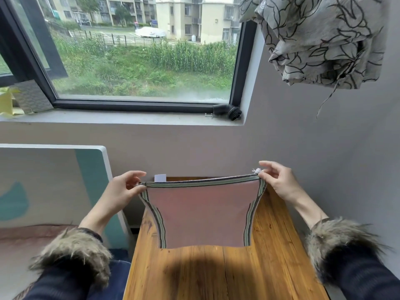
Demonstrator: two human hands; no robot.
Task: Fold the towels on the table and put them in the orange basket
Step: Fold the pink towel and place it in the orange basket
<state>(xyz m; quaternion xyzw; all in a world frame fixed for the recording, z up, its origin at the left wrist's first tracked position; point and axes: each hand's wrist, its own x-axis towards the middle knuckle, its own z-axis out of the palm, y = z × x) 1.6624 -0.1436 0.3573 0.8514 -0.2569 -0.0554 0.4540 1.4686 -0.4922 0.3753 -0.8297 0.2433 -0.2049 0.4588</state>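
A pink towel (pixel 203 215) with green and dark striped edges hangs stretched above the wooden table (pixel 218 276). My left hand (pixel 123 191) pinches its upper left corner. My right hand (pixel 279 180) pinches the upper right corner, where a small white fringe sticks out. The towel's top edge runs taut between both hands, its lower edge hangs just over the tabletop, and a white label shows behind the top edge. No orange basket is in view.
The narrow table stands against a grey wall (pixel 313 152) under a window (pixel 140 50). A bed headboard (pixel 54 182) lies to the left. A patterned curtain (pixel 320 40) hangs knotted at upper right. A black object (pixel 229 111) sits on the sill.
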